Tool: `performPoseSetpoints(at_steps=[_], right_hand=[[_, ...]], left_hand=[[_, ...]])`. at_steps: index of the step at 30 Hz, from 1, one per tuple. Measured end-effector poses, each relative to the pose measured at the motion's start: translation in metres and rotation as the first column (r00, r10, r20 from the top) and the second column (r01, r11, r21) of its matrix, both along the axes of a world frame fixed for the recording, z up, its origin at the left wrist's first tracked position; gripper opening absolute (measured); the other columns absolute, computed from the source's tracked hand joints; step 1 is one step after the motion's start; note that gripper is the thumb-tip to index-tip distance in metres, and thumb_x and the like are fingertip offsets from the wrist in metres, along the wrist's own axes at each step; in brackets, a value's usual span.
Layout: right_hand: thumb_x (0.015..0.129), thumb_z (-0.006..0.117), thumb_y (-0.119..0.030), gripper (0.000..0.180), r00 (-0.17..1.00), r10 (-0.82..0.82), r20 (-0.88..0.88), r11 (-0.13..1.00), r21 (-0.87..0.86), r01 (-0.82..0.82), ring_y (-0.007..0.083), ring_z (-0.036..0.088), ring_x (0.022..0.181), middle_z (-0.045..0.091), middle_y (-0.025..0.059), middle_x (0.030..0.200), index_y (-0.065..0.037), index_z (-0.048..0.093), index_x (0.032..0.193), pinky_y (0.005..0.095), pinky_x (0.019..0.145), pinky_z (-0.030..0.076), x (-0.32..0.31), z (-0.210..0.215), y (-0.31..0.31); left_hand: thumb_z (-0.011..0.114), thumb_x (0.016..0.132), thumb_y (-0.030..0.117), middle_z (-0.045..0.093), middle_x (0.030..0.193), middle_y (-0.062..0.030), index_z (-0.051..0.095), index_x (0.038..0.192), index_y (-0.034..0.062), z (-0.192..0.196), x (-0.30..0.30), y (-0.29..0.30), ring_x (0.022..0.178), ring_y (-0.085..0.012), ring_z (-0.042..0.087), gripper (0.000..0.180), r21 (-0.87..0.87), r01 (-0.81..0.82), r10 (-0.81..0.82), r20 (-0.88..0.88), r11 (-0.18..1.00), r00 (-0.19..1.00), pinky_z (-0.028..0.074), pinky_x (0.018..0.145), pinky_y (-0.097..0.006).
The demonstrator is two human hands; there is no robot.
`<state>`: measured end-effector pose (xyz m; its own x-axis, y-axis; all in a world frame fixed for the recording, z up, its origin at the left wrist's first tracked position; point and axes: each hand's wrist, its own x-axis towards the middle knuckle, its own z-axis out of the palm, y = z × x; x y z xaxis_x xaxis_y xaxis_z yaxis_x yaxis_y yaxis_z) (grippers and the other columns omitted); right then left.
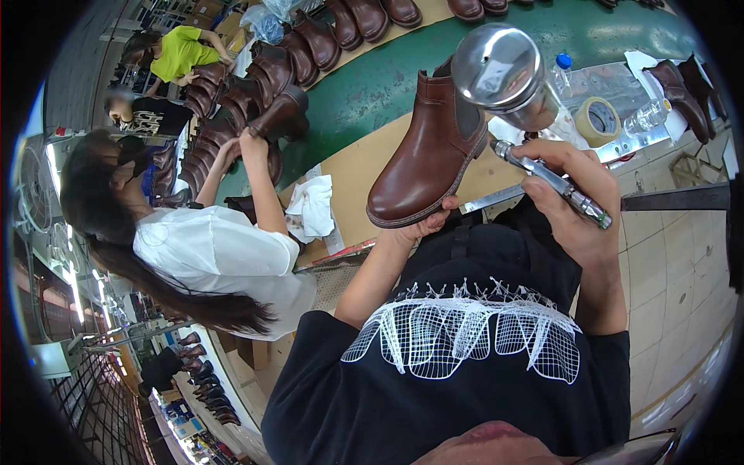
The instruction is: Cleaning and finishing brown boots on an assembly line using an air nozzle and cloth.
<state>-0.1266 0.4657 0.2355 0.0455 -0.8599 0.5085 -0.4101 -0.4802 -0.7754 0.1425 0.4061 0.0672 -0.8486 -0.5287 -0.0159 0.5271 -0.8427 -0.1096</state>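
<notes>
Brown boot in one hand, spray gun in the other.

Left hand (422, 226) is gripping the boot (426, 155) from underneath by the sole, probably to keep fingers off the upper; right hand (583, 236) is wrapped round the spray gun (535, 108), cup up, I'd guess so it doesn't spill. Boot's tilted, toe toward the body, over the near edge of the surface (403, 85): smooth, shiny reddish brown, dark side panel, pale stitching along the sole. Tape (583, 128) sits just past the right hand, likely for easy reach. Left of the left hand there's a cloth (311, 203), then a co-worker (209, 240) handling another boot (280, 115), rows of boots (310, 43) beyond.
</notes>
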Motion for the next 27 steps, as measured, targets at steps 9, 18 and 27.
performPoseSetpoints(at_steps=[9,18,27], right_hand=[[0.083,0.074,-0.023,0.026,0.995,0.094,-0.042,0.978,0.19,-0.085,0.0158,0.057,0.078,0.071,0.0043,0.092,-0.005,0.071,0.102,0.0283,0.075,0.038,-0.001,-0.005,0.016],[0.08,0.078,-0.015,0.023,0.992,0.055,0.116,0.96,0.269,-0.084,0.0165,0.065,0.072,0.07,0.006,0.082,-0.005,0.071,0.101,0.0277,0.072,0.04,-0.01,-0.024,0.018],[0.081,0.077,-0.014,0.026,0.996,-0.027,0.088,0.998,0.061,0.022,0.0158,0.065,0.077,0.071,0.0072,0.09,-0.003,0.07,0.103,0.0263,0.073,0.045,-0.019,0.01,-0.016]], left_hand=[[0.042,0.095,0.061,0.053,0.091,-0.0265,0.044,0.141,0.0085,0.007,0.01,-0.002,0.048,-0.026,0.05,0.07,-0.089,0.031,-0.022,0.1,0.996,0.995,0.04,0.042,-0.031],[0.045,0.091,0.065,0.056,0.087,-0.0277,0.044,0.145,0.0129,-0.008,0.01,-0.007,0.042,-0.0232,0.049,0.075,-0.003,0.083,-0.084,-0.029,0.997,0.996,0.041,0.037,-0.029],[0.04,0.091,0.071,0.055,0.078,-0.0279,0.035,0.152,0.0185,-0.005,-0.009,-0.009,0.037,-0.0236,0.046,0.081,0.046,0.16,-0.153,-0.129,0.986,0.98,0.034,0.029,-0.026]])
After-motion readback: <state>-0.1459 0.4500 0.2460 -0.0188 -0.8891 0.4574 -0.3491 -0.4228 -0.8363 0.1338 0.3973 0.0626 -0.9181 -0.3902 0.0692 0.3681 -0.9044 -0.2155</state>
